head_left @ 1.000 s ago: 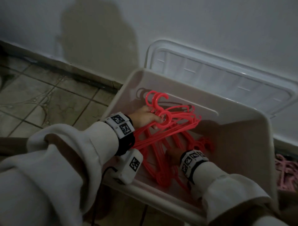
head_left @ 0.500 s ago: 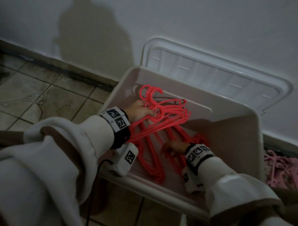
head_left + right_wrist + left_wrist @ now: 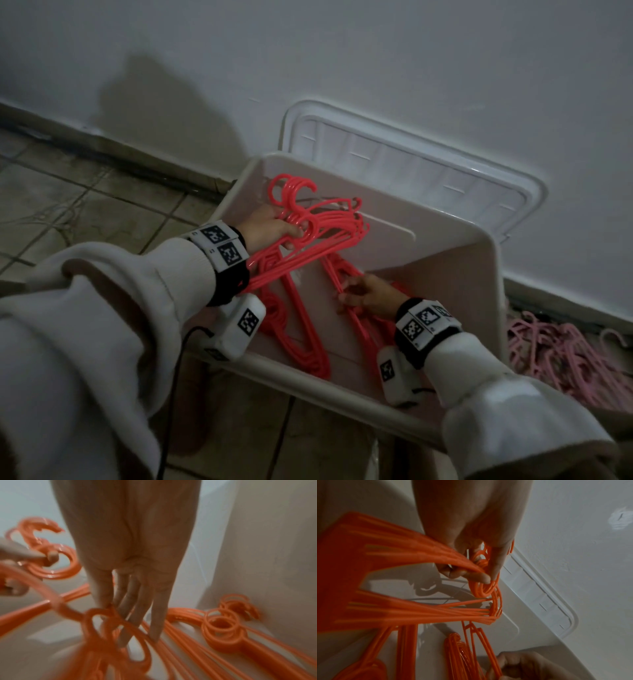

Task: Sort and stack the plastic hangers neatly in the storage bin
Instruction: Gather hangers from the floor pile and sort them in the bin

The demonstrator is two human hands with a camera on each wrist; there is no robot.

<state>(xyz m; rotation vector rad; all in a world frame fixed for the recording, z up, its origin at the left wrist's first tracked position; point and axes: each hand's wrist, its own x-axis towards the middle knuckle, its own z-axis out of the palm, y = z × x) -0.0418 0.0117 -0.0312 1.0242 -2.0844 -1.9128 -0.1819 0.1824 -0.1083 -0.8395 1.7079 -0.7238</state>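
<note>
Inside the white storage bin on the tiled floor, the left hand gripped a bundle of red hangers at their necks, fingers and thumb curled round the rings just below the hooks, holding it tilted above the bin floor with the hooks toward the far wall. The right hand lay lower, its fingers nearly straight and resting on a second set of red hangers lying flat against the bin's right side; it was not clamped on any of them. A third stack lay on the bin floor nearer the person. To do this step well, the bundle should probably come down with hooks aligned and shoulders nested on 1 of the resting stacks, the right hand steadying the lower hangers so nothing snags. A pile of pink hangers waited on the floor outside, and the lid leaned against the wall.
</note>
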